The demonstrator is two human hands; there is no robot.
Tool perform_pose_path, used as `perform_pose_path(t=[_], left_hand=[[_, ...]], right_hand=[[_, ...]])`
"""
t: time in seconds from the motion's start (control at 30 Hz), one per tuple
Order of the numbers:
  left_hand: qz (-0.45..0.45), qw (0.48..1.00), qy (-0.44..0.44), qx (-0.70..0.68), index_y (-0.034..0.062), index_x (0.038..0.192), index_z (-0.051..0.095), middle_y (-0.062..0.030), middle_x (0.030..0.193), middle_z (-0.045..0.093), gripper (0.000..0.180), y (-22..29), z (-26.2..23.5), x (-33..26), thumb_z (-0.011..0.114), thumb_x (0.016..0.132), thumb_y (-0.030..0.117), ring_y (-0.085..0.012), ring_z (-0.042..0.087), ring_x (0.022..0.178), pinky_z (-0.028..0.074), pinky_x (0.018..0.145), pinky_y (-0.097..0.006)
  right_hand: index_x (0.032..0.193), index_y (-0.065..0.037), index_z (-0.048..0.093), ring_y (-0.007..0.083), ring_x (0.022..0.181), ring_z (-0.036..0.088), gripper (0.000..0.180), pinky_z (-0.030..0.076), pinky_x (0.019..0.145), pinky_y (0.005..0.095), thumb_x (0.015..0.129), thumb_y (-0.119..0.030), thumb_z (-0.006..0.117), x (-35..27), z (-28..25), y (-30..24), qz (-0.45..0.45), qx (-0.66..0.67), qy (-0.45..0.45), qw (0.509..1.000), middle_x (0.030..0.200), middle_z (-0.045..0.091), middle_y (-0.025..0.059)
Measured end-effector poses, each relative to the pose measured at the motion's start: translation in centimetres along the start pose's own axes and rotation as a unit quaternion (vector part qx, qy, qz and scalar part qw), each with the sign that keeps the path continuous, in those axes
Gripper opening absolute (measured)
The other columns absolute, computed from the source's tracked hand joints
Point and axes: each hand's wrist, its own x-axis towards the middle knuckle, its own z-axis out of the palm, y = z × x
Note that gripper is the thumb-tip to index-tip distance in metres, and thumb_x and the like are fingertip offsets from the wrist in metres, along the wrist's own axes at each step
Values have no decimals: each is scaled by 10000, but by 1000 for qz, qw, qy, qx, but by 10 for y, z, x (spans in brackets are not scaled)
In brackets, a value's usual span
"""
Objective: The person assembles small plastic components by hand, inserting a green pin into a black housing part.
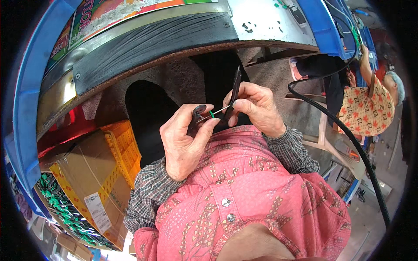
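Observation:
Close above my lap, my left hand [185, 137] pinches a black piece with a rounded, ring-like end [199, 109]. My right hand [257, 106] grips a long, slim black piece [237, 85] that tapers to a point and stands up steeply. Between the two hands runs a thin metal rod [221, 109] with a small green part [212, 114] across it beside my left fingertips. The rod meets the black piece at my right fingers. How the parts join is hidden by my fingers, and their exact kind cannot be made out.
A workbench edge with a black strip [152, 50] curves ahead, flanked by blue bins [27, 126]. At left stand a cardboard box [89, 174], an orange crate [124, 148] and a heap of green-and-black pieces [72, 213]. A black cable [344, 126] hangs right, near another person [368, 108].

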Motion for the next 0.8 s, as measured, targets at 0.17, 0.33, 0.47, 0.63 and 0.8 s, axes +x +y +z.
perform_pose_path(t=[0.17, 0.33, 0.47, 0.63, 0.8], left_hand=[[16, 999, -3, 33, 0, 982, 631, -68, 810, 597, 225, 3, -1, -1, 711, 771, 2, -108, 567, 664, 449, 584, -234], [21, 999, -12, 45, -5, 982, 636, -24, 811, 608, 206, 4, -2, -2, 697, 785, -12, -64, 541, 696, 439, 630, -207], [23, 998, -12, 54, -2, 972, 638, -31, 813, 613, 208, 4, -2, -1, 700, 775, -17, -72, 551, 693, 441, 626, -210], [35, 996, -8, 79, 2, 965, 640, -48, 819, 625, 218, 5, -2, -2, 704, 758, -27, -89, 575, 692, 450, 625, -217], [68, 995, 6, 71, 16, 953, 633, -79, 802, 604, 232, 1, -1, -2, 716, 739, -18, -129, 571, 601, 436, 520, -244]], right_hand=[[953, 29, 576, 143, 641, 626, 222, 525, 591, 249, 908, -187, 608, 0, -2, 2, 11, -29, -6, 1000, 843, 632, 95], [957, 31, 580, 130, 654, 618, 212, 521, 595, 244, 915, -176, 598, -1, -2, 1, -1, -51, -9, 999, 835, 629, 86], [980, 32, 586, 105, 639, 608, 191, 513, 581, 227, 922, -150, 586, 0, -1, 0, 5, -76, -10, 997, 800, 626, 66], [994, 31, 593, 84, 617, 597, 176, 506, 565, 212, 927, -131, 576, 0, -1, -1, 10, -79, -19, 997, 776, 627, 46], [946, 28, 585, 111, 639, 604, 212, 509, 582, 228, 923, -183, 591, 0, 2, -4, 11, -91, -13, 996, 794, 620, 67]])
